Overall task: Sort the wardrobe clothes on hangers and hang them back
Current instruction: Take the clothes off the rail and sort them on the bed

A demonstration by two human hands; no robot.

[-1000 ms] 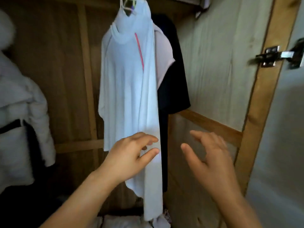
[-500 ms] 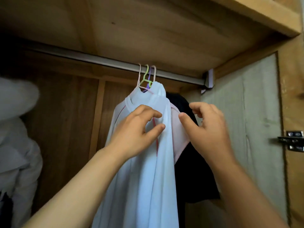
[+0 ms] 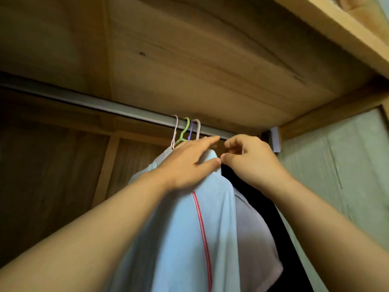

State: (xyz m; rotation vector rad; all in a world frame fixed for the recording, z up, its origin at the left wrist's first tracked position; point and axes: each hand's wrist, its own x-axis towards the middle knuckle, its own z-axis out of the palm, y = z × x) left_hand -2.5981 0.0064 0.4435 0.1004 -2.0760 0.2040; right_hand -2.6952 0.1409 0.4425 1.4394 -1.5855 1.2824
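Wardrobe interior, looking up: metal rail under the wooden top panel carries a tight cluster of hangers, four hooks visible: pale pink hook, green hook, purple hook, second pale hook. Garments on them, three countable: light blue shirt with a red stripe in front, pale pink garment behind it, black garment furthest right, near the side wall. Left hand lies on the blue shirt's shoulder near the collar, fingers extended, thumb pressed on the fabric. Right hand just beside it, fingers curled, thumb and forefinger pinching at the black garment's top edge; what's between them is hidden. Versus 0.5 s ago: both hands have moved up from shirt chest level to the collar/hook zone, thumbs now almost touching; view tilted further up; hangers unmoved.
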